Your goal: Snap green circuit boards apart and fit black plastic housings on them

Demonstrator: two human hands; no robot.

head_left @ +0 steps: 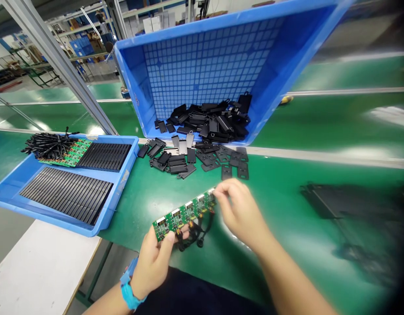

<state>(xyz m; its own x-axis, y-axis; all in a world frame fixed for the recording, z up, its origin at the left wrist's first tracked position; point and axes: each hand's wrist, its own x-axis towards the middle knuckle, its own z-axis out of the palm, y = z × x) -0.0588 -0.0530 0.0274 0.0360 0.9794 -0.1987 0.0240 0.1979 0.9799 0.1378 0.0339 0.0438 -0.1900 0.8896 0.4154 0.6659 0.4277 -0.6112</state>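
A long green circuit board panel (185, 211) with several repeated sections is held up over the green bench. My left hand (155, 258) grips its left end, thumb on top and fingers underneath. At the far right end, the thumb and fingers of my right hand (236, 208) pinch the panel's corner. Short black cables (199, 234) with round ends hang from its lower edge, over my left fingertips. Beyond the panel lie loose black plastic cases (175, 164) and flat black cover plates (226, 170).
A large blue crate (202, 57) tipped toward me holds a heap of black cases (215, 118). On the left, a blue tray (123, 175) carries rows of black cases and more green boards with cables (67, 151). Blurred dark items (323, 201) lie at right.
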